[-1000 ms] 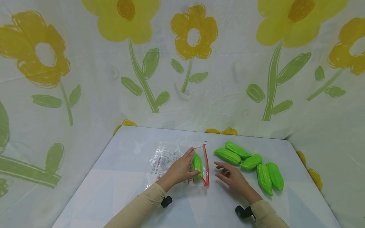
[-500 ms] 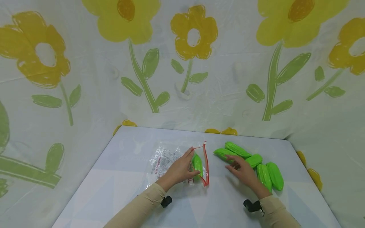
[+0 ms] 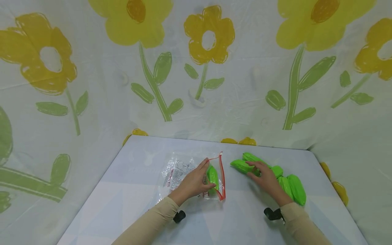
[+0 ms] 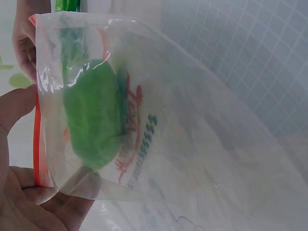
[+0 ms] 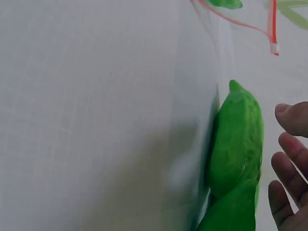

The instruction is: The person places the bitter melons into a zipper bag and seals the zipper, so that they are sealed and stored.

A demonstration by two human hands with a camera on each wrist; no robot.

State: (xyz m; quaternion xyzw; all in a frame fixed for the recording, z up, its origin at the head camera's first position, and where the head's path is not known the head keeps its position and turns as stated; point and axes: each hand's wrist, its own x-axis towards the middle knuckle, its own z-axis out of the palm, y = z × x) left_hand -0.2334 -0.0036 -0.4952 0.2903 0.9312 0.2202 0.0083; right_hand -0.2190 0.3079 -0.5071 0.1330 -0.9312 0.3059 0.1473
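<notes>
A clear plastic zip bag (image 3: 171, 172) with a red zip strip (image 3: 222, 175) lies on its side, its mouth towards the right. Inside the bag, near the mouth, is one ridged green bitter melon (image 4: 94, 115). My left hand (image 3: 191, 183) holds the bag's mouth apart, thumb and fingers spread along the red edge. Over the loose bitter melons my right hand (image 3: 267, 177) hovers with fingers slightly bent and nothing in them. The nearest one, a bitter melon (image 3: 240, 166), lies partly behind its fingertips. In the right wrist view, thumb and fingers stand beside a bitter melon (image 5: 236, 139).
Other bitter melons lie to the right: one behind (image 3: 252, 157), one partly under the hand (image 3: 278, 171), and a pair (image 3: 297, 190) nearer the sleeve. A pale table (image 3: 122, 204) carries everything. A flower-printed curtain (image 3: 239, 102) stands around the table's back and sides.
My right hand has moved right and slightly away from me, from beside the bag's mouth to over the loose bitter melons. The left hand and bag have stayed put.
</notes>
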